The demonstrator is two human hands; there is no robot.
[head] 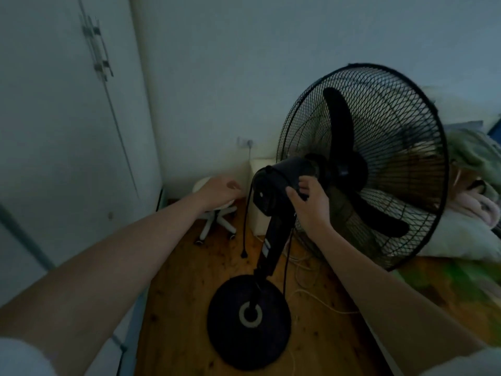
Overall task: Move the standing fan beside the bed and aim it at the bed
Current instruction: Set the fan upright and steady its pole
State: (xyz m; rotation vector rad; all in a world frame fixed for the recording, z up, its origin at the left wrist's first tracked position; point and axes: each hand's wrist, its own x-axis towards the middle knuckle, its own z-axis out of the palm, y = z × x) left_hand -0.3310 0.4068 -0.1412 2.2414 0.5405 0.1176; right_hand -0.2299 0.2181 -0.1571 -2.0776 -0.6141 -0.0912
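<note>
A: Standing fan (306,202) is seen on the wooden floor (189,280), its round base (249,321) planted close to the bed (461,280), whose edge runs down the right side of the view. The move beside the bed is judged largely done

B: And the aiming?

A: The cage (363,164) is turned toward the pillows (466,234) and heaped bedding at the head of the bed, so the aim is judged close, though a final tilt may be left. The loose black cord (245,229) is seen dangling, its plug hanging just above the floor, so the fan is not plugged in

B: Where are the hands?

A: The motor housing (282,185) behind the cage is grasped by the right hand (309,202), fingers curled over its top. The left hand (219,189) is held out loosely curled and apart from the fan, gripping nothing, just left of the housing and near the hanging cord. A white stool (217,213) is seen beyond it, toward the far corner of the floor
</note>
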